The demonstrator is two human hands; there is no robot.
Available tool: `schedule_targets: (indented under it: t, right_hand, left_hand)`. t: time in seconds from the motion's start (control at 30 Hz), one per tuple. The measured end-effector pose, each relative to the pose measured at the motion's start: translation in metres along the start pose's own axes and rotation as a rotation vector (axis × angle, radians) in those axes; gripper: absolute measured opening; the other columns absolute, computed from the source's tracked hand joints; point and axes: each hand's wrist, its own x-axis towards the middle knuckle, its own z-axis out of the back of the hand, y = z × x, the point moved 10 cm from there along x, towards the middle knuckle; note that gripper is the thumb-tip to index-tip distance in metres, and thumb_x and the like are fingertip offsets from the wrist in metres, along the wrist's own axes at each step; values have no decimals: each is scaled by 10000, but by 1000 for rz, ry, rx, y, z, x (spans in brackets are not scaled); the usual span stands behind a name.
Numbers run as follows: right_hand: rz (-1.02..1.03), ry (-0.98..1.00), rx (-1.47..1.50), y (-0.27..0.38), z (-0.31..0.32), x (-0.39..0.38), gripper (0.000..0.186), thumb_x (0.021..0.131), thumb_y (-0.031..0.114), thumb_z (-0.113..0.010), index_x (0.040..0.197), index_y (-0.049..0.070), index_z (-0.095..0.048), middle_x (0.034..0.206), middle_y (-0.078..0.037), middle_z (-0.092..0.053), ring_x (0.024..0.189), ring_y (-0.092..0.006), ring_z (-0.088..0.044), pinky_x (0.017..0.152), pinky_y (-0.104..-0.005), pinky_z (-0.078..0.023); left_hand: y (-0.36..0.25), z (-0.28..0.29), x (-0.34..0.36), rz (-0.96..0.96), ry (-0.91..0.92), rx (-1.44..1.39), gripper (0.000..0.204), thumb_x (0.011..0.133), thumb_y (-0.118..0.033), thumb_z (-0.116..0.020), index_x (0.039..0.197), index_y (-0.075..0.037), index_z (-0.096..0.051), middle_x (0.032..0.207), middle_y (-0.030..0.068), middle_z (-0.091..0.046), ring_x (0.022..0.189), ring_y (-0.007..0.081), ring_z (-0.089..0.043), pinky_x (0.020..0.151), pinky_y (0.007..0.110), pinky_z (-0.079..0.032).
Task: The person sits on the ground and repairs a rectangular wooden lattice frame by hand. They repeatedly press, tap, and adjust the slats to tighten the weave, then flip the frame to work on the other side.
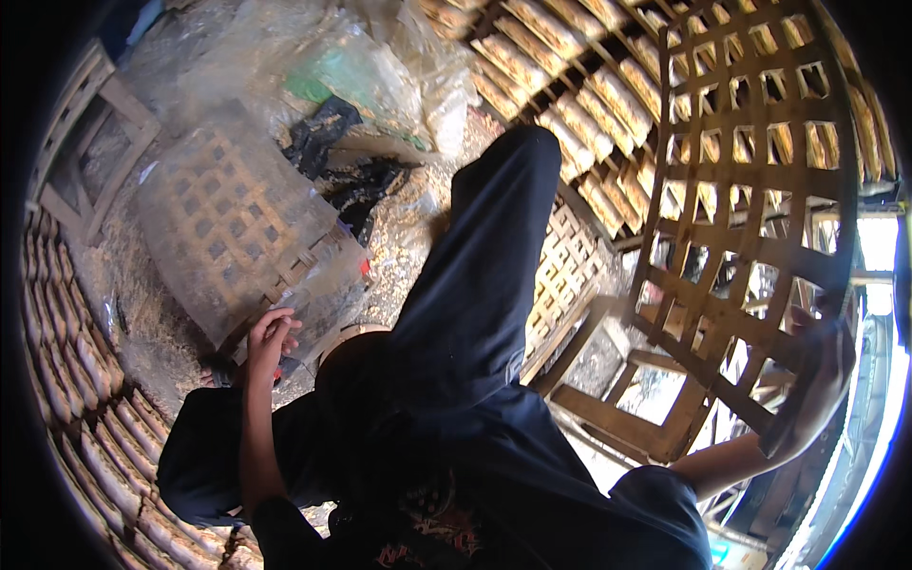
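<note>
My left hand [272, 334] hovers at the near edge of a flat woven bamboo tray [228, 214] lying on the floor with crumbs over it. Its fingers are loosely bent and slightly apart, with nothing seen in them. At the right, my right hand [819, 366] grips the lower right edge of a second tray, an open-weave bamboo lattice [708, 228] held raised and tilted. That hand is blurred, and the tray's edge partly hides its fingers.
Racks with rows of pale, long pieces [579, 114] stand at the back right, more [71, 328] at the left. Crumpled clear plastic [380, 62] and black plastic [323, 128] lie ahead. A wooden frame [617, 418] stands at the right, another [100, 142] far left.
</note>
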Motion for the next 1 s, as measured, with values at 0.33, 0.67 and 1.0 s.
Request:
schedule_targets:
  t: [0.33, 0.67, 1.0]
  right_hand:
    - [240, 36, 476, 110, -124, 47, 502, 938, 428, -506, 1178, -7, -578, 854, -77, -638, 792, -143, -536, 815, -282, -364]
    - [380, 807, 590, 237, -350, -98, 227, 908, 187, -552, 899, 0, -679, 794, -35, -586, 570, -80, -508, 605, -256, -425]
    - [1241, 897, 347, 212, -408, -216, 285, 776, -43, -610, 1056, -76, -573, 1101, -141, -427, 633, -323, -612, 547, -434, -497]
  left_hand:
    - [-74, 9, -27, -198, -22, -138, 382, 995, -311, -450, 1247, -36, -534, 1040, 115, -666, 809, 146, -643, 735, 269, -515]
    - [-119, 100, -31, -451, -369, -544, 660, 968, -522, -340, 1401, -23, -332, 1324, 182, -493, 1189, 274, -496, 951, 451, -441]
    - [-143, 189, -43, -697, -487, -1301, 882, 903, -680, -239, 1399, 46, -170, 1405, 305, -340, 1330, 467, -291, 1012, 690, -272]
